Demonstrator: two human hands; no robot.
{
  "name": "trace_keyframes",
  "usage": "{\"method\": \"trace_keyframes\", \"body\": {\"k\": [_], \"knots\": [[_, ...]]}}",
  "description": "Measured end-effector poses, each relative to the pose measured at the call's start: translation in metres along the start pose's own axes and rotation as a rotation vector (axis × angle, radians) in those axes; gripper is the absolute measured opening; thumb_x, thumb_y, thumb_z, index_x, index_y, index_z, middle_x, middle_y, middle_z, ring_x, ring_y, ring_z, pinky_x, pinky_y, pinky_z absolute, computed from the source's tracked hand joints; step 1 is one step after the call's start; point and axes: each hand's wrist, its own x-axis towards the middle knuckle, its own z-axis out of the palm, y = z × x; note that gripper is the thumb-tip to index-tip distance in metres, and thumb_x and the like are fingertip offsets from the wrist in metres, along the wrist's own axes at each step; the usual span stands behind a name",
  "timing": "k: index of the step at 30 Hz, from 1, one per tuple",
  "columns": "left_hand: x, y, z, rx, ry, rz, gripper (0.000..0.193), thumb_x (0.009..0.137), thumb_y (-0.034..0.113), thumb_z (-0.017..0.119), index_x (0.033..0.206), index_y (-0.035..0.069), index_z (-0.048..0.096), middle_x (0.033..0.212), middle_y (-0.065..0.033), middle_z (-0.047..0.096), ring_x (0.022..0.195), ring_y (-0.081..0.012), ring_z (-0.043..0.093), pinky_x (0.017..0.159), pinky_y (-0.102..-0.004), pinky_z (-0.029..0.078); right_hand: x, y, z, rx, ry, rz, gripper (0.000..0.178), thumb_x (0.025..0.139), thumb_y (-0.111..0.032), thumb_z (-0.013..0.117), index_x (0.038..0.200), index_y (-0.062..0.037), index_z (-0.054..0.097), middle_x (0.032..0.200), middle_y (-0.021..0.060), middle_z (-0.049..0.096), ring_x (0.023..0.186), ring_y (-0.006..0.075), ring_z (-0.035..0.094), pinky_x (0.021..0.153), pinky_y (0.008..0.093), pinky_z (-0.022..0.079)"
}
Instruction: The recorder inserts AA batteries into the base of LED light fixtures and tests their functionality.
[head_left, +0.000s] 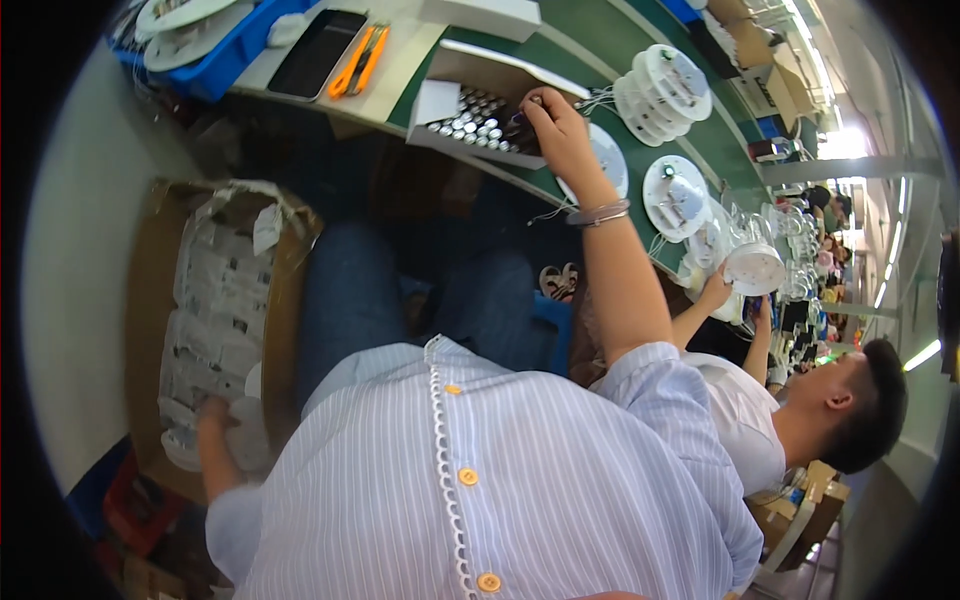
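My right hand (556,125) reaches over the right end of an open white cardboard box (520,158) on the bench, its thumb and fingers pinched together. Whatever is between them is too small to make out. Rows of small silver-topped cylinders (470,130), like battery cells, stand in the box. Down at my left, my left hand (214,415) is inside a tall brown carton (150,330), beside a white round disc (248,436). Its fingers are dark and partly hidden. Plastic-wrapped white parts (222,310) fill the carton.
A black phone (318,55) and an orange cutter (360,62) lie left of the box. White round lamp plates (675,197) with wires and a stack of discs (660,95) stand at right. A co-worker (800,420) close by holds a white round lamp (754,268). A blue bin (215,70) sits far left.
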Motion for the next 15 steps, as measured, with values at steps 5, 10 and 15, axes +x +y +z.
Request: {"method": "trace_keyframes", "body": {"k": [5, 10, 15], "knots": [[-0.115, 0.003, -0.169, -0.594, 0.360, -0.133, 0.030, 0.058, 0.008, 0.067, 0.086, 0.001, 0.059, 0.088, -0.0162, 0.057, 0.085, -0.0247, 0.055, 0.071, -0.0328, 0.043, -0.004, -0.012, -0.009, 1.048, -0.077, 0.343, 0.016, 0.077, -0.022, 0.045, 0.071, -0.0075, 0.048, 0.058, 0.0007, 0.037, 0.053, 0.0075, 0.035, 0.049, 0.0199, 0.031], [-0.202, 0.084, -0.253, -0.881, 0.986, 0.303, 0.015, 0.072, 0.004, 0.055, 0.083, -0.004, 0.051, 0.075, -0.0095, 0.053, 0.068, -0.0148, 0.048, 0.066, -0.0252, 0.040, -0.018, -0.018, -0.004, 2.160, -0.412, 0.261, 0.015, 0.076, -0.021, 0.044, 0.070, -0.0075, 0.046, 0.054, -0.0005, 0.028, 0.046, 0.0079, 0.027, 0.043, 0.0200, 0.029], [-0.206, 0.206, -0.288, -1.439, 0.806, 0.778, 0.019, 0.080, 0.008, 0.053, 0.096, -0.001, 0.053, 0.088, -0.0029, 0.056, 0.078, -0.0071, 0.049, 0.072, -0.0202, 0.039, -0.050, -0.006, -0.018, 2.281, -0.450, 0.218, 0.020, 0.078, -0.022, 0.045, 0.085, -0.0042, 0.045, 0.060, 0.0003, 0.033, 0.049, 0.0078, 0.034, 0.046, 0.0204, 0.034]]}}
